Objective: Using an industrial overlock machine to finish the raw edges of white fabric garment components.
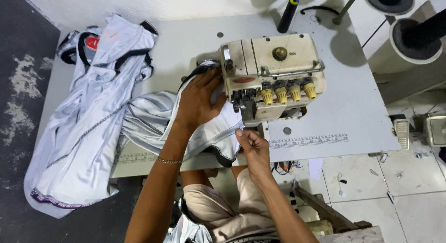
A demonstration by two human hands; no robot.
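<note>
Fabric under left grip, right grip pinching edge.

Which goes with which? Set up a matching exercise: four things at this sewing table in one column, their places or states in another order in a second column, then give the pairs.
Things
1. left hand
2. right hand
3. black thread cone
4. pile of white garments

Places or states
A. stands upright at the table's far edge
B. lies flat on the fabric beside the sewing machine
C. heaped at the table's left end
D. pinches the fabric edge in front of the machine

Pairs: 1-B, 2-D, 3-A, 4-C
</note>
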